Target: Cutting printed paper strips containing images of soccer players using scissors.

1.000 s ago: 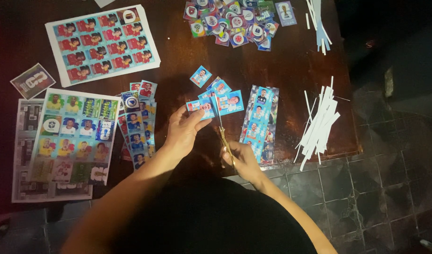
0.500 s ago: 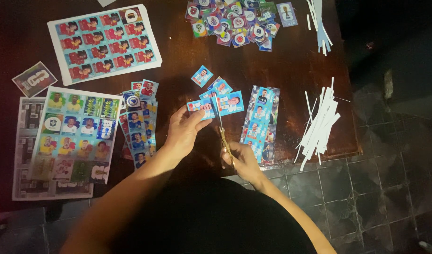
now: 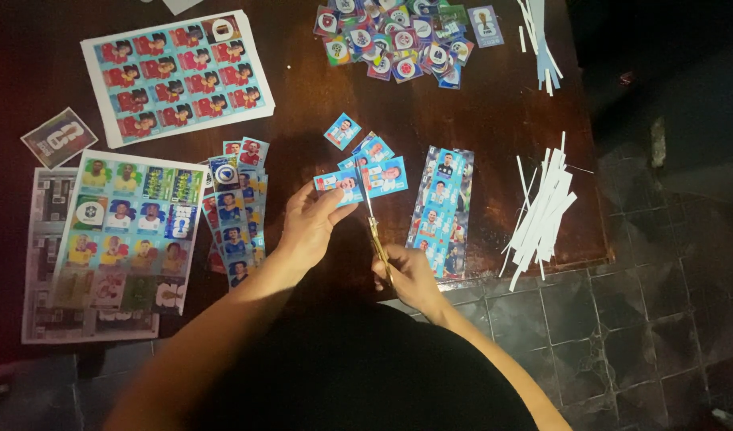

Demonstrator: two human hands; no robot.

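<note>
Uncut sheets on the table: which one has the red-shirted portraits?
The sheet at top left: rows of red-shirted portraits on light blue, white border. The sheet below it shows mostly yellow and green pictures and lies over a grey printed page.

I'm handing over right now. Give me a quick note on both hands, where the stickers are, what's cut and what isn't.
Left hand: pinching a short sticker strip.
Right hand: gripping scissors, blades in that strip.
Done: loose cut stickers piled at the table's far edge, white trimmings on the right.
Left: column strips and either side of the hands, plus uncut sheets and on the left.
</note>
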